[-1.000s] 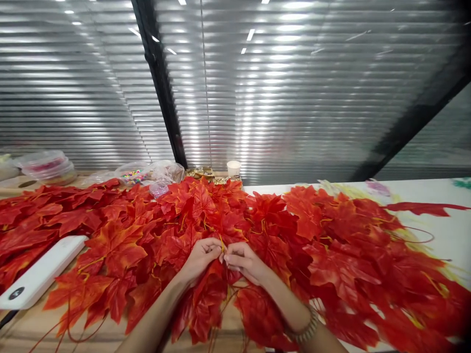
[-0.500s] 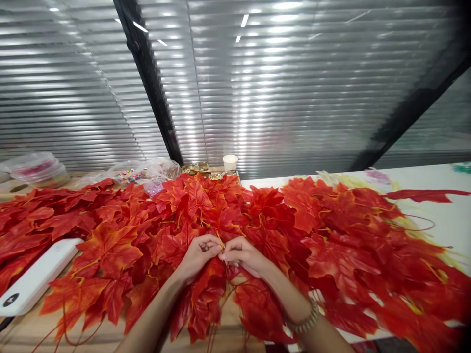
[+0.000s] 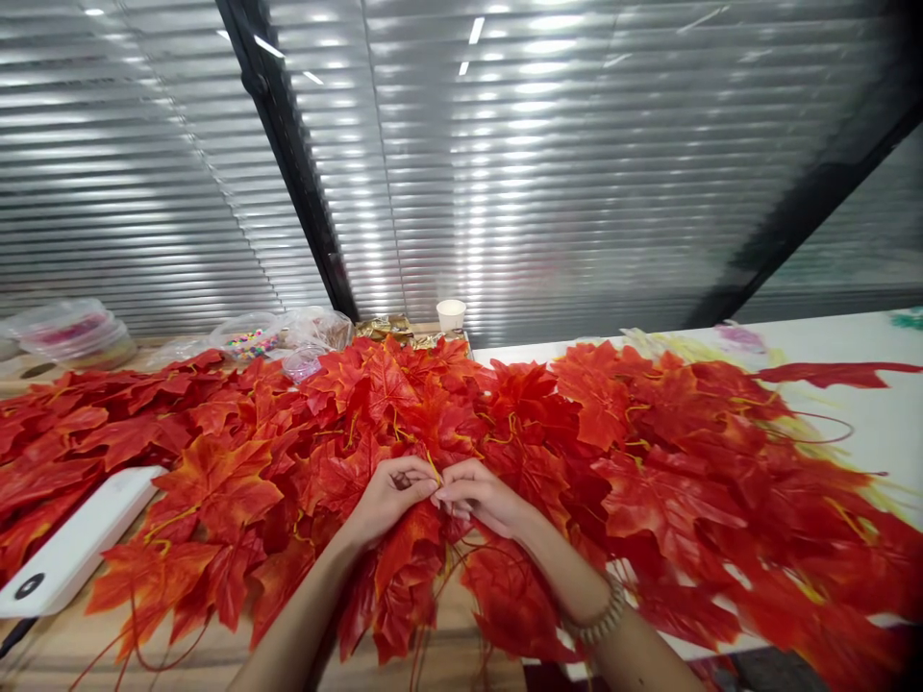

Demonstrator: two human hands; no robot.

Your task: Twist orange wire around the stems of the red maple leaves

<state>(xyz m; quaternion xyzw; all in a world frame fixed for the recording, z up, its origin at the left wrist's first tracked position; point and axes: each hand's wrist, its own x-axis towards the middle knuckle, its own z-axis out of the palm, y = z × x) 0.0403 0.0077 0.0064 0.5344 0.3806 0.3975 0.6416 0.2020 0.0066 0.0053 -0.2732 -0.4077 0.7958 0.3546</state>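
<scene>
My left hand and my right hand meet at the middle front of a spread of red artificial maple leaves. Between their pinched fingertips is the thin yellow stem of a leaf. The exact grip point is hidden by the fingers. Below the hands hang a folded red leaf and loose dark red cords. Another red leaf lies under my right wrist, which wears a beaded bracelet.
A white power bank with a black cable lies at the left. Behind the leaves stand a paper cup, gold wrappers, a bag of colourful beads and clear plastic tubs. Blinds rise at the back.
Both hands stay pinched at the same spot, with only a slight shift of the right fingers. The whole view has moved a little.
</scene>
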